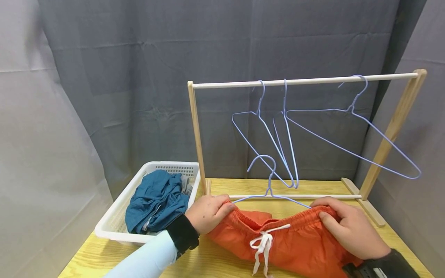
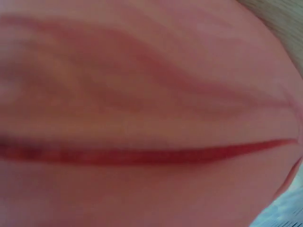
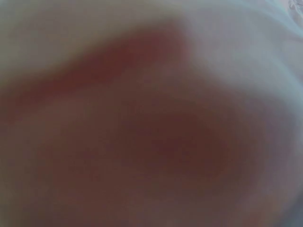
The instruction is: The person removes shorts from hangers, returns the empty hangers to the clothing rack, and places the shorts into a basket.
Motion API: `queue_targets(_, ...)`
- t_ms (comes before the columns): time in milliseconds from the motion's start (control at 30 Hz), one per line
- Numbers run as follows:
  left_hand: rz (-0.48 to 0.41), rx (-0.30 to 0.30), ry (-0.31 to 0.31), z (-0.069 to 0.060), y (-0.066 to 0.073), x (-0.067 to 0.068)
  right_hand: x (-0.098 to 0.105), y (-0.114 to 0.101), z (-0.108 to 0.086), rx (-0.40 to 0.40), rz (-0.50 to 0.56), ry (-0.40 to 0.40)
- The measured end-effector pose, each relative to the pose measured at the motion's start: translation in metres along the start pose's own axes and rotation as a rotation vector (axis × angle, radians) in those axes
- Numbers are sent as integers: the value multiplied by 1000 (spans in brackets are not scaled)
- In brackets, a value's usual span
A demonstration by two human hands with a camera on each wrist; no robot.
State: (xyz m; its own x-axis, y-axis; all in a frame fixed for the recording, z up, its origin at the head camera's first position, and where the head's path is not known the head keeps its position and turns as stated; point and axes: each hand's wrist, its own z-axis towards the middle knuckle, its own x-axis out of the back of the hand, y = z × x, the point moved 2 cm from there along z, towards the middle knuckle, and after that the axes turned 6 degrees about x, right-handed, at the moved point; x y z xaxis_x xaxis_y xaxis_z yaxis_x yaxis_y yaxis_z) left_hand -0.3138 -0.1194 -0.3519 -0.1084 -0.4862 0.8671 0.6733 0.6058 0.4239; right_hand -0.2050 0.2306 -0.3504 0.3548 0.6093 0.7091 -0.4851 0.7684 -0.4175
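Observation:
Orange drawstring shorts [image 1: 299, 239], with a white cord [image 1: 265, 244] tied in a bow at the front, are held up by the waistband in the head view. My left hand [image 1: 211, 214] grips the waistband's left end, and my right hand [image 1: 352, 227] pinches its right end, thumb on the front. A light purple hanger [image 1: 269, 189] rises from behind the waistband, its hook pointing up. The hanger's lower part is hidden by the shorts and hands. Orange cloth [image 2: 142, 189] fills the left wrist view; the right wrist view is a dark reddish blur.
A wooden rack [image 1: 196, 131] stands behind, several purple hangers [image 1: 351, 110] hanging from its white rod [image 1: 313, 80]. On the left, a white basket [image 1: 114, 216] holds teal clothing [image 1: 156, 200] and something grey [image 1: 186, 184]. The wooden table [image 1: 198, 258] lies beneath; grey cloth walls surround it.

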Motion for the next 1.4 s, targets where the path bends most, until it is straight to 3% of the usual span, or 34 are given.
queue_targets(433, 109, 67, 69, -4, -3, 3, -9, 3, -3, 12, 22, -17)
queue_targets(700, 169, 29, 188, -6, -5, 11, -10, 4, -6, 90, 44, 1)
queue_targets(967, 213, 1, 256, -6, -5, 23, -10, 8, -7, 158, -30, -20)
queue_targets(1133, 241, -22, 294, -7, -6, 28, -8, 13, -8, 184, -143, -53)
queue_targets(1300, 238, -7, 277, -8, -6, 27, -3, 24, -11, 257, -216, -17)
queue_targets(1400, 230, 17, 265, -9, -9, 26, 0, 31, -14, 255, -216, -10)
